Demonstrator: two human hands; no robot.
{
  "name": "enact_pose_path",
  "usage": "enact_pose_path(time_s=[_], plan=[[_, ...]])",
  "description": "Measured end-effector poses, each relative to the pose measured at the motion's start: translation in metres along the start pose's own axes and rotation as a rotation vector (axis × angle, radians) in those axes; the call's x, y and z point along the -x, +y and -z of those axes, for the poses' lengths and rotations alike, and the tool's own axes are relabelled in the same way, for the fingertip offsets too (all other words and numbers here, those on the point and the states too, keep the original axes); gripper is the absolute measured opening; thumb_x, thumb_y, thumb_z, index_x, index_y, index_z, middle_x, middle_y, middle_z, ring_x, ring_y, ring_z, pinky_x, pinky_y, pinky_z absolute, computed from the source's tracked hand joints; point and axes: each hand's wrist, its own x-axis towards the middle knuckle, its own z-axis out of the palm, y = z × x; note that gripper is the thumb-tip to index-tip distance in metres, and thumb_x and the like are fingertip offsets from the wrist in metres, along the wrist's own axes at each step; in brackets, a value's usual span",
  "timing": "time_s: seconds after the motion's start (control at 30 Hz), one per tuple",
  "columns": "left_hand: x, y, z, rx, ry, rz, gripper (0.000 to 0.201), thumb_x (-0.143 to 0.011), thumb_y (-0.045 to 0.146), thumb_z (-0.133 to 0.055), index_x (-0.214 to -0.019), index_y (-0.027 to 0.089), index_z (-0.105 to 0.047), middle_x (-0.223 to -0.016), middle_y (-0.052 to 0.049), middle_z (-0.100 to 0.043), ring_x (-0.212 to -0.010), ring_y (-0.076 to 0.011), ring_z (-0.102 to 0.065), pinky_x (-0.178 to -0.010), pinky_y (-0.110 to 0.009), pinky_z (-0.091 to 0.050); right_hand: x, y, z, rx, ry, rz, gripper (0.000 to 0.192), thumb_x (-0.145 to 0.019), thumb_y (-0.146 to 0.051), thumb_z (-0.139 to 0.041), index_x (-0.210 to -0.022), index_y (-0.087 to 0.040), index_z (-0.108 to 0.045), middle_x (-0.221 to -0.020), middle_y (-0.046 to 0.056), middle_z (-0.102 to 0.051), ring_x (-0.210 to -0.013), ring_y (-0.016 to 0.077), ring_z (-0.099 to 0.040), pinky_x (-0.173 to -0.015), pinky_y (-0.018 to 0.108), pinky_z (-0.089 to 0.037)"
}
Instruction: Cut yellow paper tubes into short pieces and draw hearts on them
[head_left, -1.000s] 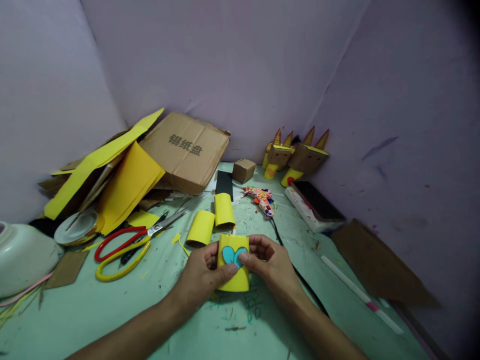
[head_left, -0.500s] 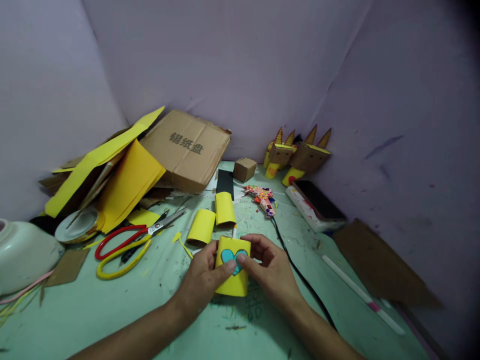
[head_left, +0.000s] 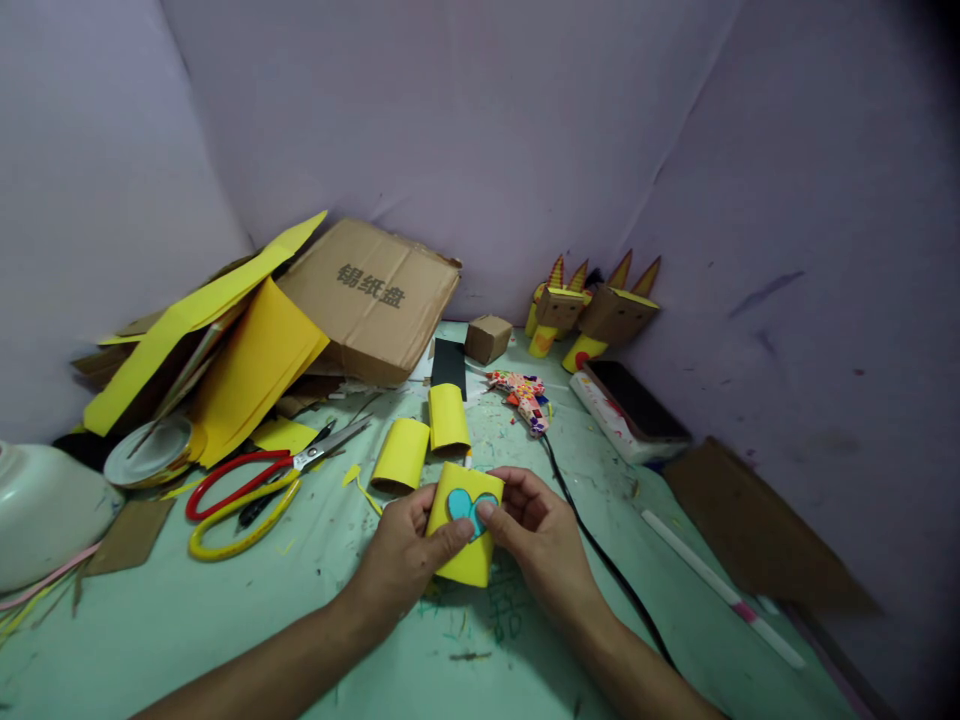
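Note:
Between my hands is a yellow paper tube (head_left: pixel 470 567) with a blue paper heart (head_left: pixel 460 503) on its front. My left hand (head_left: pixel 405 550) grips the tube's left side, its thumb on the lower part of the heart. From the right, my right hand (head_left: pixel 540 530) is closed on the tube, thumb pressing the heart's right lobe. The fingers behind the tube are partly hidden. Just beyond stand two more yellow tubes, one on the left (head_left: pixel 402 455) and one farther back (head_left: pixel 448 418).
Scissors (head_left: pixel 300 462) with red and yellow handles lie at left, near yellow paper (head_left: pixel 259 370) and a cardboard box (head_left: pixel 367 300). A patterned glue gun (head_left: pixel 527 395) trails a black cord. Cardboard figures (head_left: pixel 619 312), a phone (head_left: pixel 637 400) and a white pen (head_left: pixel 720 585) are at right.
The tube with the heart has tilted in my hands, its top leaning slightly right. Both hands keep their hold, and the other things lie as before.

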Motion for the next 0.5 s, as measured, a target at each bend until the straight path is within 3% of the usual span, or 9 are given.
enact_pose_path(time_s=[0.1, 0.2, 0.3, 0.5], plan=[[0.0009, 0.0009, -0.0021, -0.007, 0.02, -0.009, 0.048, -0.06, 0.039, -0.079, -0.097, 0.013, -0.062, -0.083, -0.006, -0.07, -0.074, -0.0197, -0.063, -0.066, -0.03, -0.049, 0.0029, 0.0019, -0.0021, 0.036, 0.002, 0.038, 0.037, -0.063, -0.033, -0.075, -0.094, -0.018, -0.06, -0.088, 0.007, -0.068, -0.073, 0.0184, -0.063, -0.068, 0.032, -0.051], [0.0019, 0.0039, -0.0033, -0.019, 0.047, -0.021, 0.043, -0.062, 0.039, -0.078, -0.093, 0.013, -0.062, -0.083, -0.006, -0.07, -0.075, -0.0208, -0.063, -0.069, -0.031, -0.049, 0.007, 0.0007, -0.0031, 0.17, 0.117, 0.17, 0.033, -0.064, -0.03, -0.073, -0.093, -0.021, -0.06, -0.098, 0.007, -0.064, -0.077, 0.0187, -0.06, -0.063, 0.03, -0.052], [0.0023, 0.0065, -0.0036, -0.036, 0.073, -0.033, 0.042, -0.062, 0.039, -0.077, -0.092, 0.013, -0.062, -0.082, -0.005, -0.07, -0.074, -0.0195, -0.063, -0.068, -0.03, -0.049, 0.0089, -0.0022, -0.0015, 0.326, 0.19, 0.299, 0.018, -0.066, -0.029, -0.071, -0.079, -0.02, -0.063, -0.084, 0.004, -0.061, -0.07, 0.0166, -0.056, -0.053, 0.025, -0.048], [0.0026, 0.0046, -0.003, -0.056, 0.089, -0.034, 0.04, -0.063, 0.038, -0.077, -0.09, 0.013, -0.062, -0.08, -0.004, -0.069, -0.072, -0.0166, -0.06, -0.065, -0.028, -0.048, 0.0057, -0.0078, 0.0004, 0.291, 0.132, 0.073, 0.024, -0.063, -0.039, -0.07, -0.063, -0.016, -0.064, -0.055, 0.001, -0.059, -0.047, 0.0115, -0.047, -0.045, 0.024, -0.037]])
